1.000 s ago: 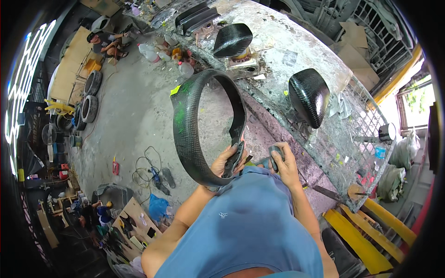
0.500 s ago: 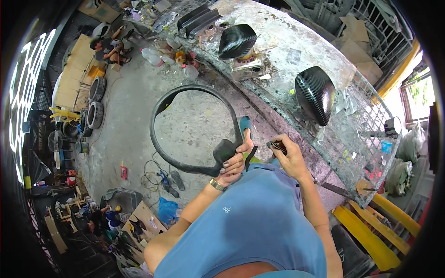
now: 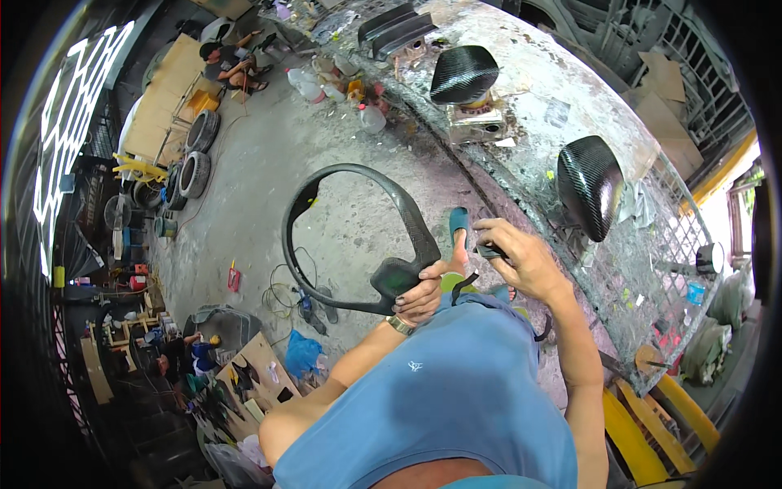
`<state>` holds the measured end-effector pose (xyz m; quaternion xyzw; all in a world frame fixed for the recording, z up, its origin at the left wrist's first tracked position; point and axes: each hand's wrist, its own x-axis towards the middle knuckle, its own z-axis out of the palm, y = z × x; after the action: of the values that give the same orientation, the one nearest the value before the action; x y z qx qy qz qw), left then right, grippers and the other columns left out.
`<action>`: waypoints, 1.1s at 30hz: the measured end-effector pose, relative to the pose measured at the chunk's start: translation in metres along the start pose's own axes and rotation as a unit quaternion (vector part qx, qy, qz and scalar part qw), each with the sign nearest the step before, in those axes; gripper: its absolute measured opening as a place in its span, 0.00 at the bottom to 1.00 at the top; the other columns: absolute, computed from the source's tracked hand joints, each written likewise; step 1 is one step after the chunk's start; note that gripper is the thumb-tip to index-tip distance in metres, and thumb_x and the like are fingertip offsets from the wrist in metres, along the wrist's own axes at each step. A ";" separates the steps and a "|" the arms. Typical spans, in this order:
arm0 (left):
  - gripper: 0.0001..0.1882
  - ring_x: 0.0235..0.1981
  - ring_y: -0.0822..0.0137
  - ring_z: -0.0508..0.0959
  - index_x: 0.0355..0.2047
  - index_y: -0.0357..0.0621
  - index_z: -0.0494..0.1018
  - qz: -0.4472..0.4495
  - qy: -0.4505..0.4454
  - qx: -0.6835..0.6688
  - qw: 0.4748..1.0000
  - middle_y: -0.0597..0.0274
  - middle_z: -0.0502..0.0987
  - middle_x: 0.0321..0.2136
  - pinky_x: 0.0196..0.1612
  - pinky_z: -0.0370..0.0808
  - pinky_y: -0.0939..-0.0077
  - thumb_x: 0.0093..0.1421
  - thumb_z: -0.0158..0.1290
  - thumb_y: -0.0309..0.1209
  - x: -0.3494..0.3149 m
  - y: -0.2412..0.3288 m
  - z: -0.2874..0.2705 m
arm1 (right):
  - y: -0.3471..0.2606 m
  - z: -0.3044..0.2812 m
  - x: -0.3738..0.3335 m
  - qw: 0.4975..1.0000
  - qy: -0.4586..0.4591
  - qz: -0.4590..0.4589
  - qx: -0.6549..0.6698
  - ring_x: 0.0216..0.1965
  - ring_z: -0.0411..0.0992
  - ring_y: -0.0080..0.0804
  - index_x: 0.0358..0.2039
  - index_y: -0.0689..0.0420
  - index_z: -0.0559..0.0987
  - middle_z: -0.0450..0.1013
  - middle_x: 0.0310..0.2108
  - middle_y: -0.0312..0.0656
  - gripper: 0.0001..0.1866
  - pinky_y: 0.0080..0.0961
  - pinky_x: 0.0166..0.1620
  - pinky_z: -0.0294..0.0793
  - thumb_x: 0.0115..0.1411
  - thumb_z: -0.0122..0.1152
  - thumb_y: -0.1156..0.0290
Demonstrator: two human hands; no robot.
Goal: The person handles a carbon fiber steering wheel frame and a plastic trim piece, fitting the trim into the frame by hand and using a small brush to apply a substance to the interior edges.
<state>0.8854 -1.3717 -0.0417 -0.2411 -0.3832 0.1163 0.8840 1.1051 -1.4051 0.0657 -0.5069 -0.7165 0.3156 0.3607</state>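
My left hand (image 3: 419, 300) is closed round the thick lower end of a large black carbon-fibre ring (image 3: 295, 259), which has a solid lobe beside my fingers. The ring is held tilted in front of my body, above the floor. To its right, apart from it, my right hand (image 3: 525, 259) pinches a small folded dark sheet (image 3: 490, 250) that looks like sandpaper. Fingers cover part of that sheet. Between my hands, a dark strap (image 3: 465, 287) hangs at my waist.
On the stained workbench (image 3: 529, 73) at right stand a glossy carbon-fibre shell (image 3: 590, 189), another shell (image 3: 464, 75) on a can, and a dark ridged part (image 3: 397, 31). Plastic jugs (image 3: 305, 84) and tyres (image 3: 194, 175) lie along the floor. A seated person (image 3: 230, 67) is far left.
The whole view has shifted, moving the bench rightward in the picture. The ring has tilted and appears narrower. My right hand has risen and turned, its knuckles now more upward.
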 end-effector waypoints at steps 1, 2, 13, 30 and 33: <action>0.21 0.18 0.48 0.80 0.47 0.29 0.57 -0.028 -0.021 -0.015 0.999 0.31 0.76 0.23 0.12 0.75 0.70 0.73 0.20 0.36 0.007 0.001 -0.003 | 0.001 0.005 0.000 1.000 -0.009 0.003 0.019 0.42 0.74 0.48 0.40 0.58 0.72 0.70 0.52 0.43 0.14 0.37 0.42 0.76 0.50 0.58 0.79; 0.20 0.17 0.50 0.80 0.46 0.28 0.57 -0.056 -0.041 -0.030 0.997 0.32 0.76 0.22 0.11 0.74 0.71 0.73 0.21 0.34 0.011 0.001 -0.004 | 0.003 0.012 0.001 0.999 0.003 -0.007 0.046 0.41 0.76 0.41 0.39 0.60 0.72 0.72 0.49 0.44 0.12 0.33 0.41 0.76 0.54 0.58 0.78; 0.07 0.08 0.64 0.74 0.36 0.33 0.56 0.136 0.139 -0.033 0.980 0.46 0.71 0.13 0.06 0.68 0.82 0.68 0.26 0.18 0.002 -0.019 0.018 | 0.031 0.065 -0.005 0.887 -0.006 0.167 0.432 0.38 0.70 0.20 0.41 0.60 0.73 0.66 0.59 0.42 0.07 0.20 0.37 0.74 0.64 0.56 0.73; 0.28 0.16 0.52 0.79 0.45 0.36 0.59 -0.169 0.067 -0.069 0.981 0.36 0.76 0.23 0.14 0.73 0.69 0.70 0.29 0.52 -0.036 0.030 -0.032 | 0.055 0.062 0.002 0.654 -0.031 0.310 0.690 0.31 0.74 0.24 0.48 0.59 0.72 0.73 0.30 0.36 0.15 0.23 0.30 0.75 0.63 0.57 0.68; 0.31 0.14 0.55 0.76 0.49 0.34 0.59 -0.204 0.083 -0.069 0.973 0.36 0.74 0.21 0.14 0.73 0.71 0.69 0.29 0.54 -0.032 0.032 -0.030 | 0.061 0.074 -0.001 0.649 -0.009 0.310 0.695 0.32 0.74 0.25 0.46 0.58 0.73 0.73 0.31 0.37 0.12 0.25 0.33 0.76 0.63 0.57 0.69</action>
<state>0.8848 -1.3669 -0.0956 -0.2272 -0.3570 -0.1135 0.8989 1.0739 -1.3947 -0.0242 -0.2979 -0.0917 0.8191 0.4815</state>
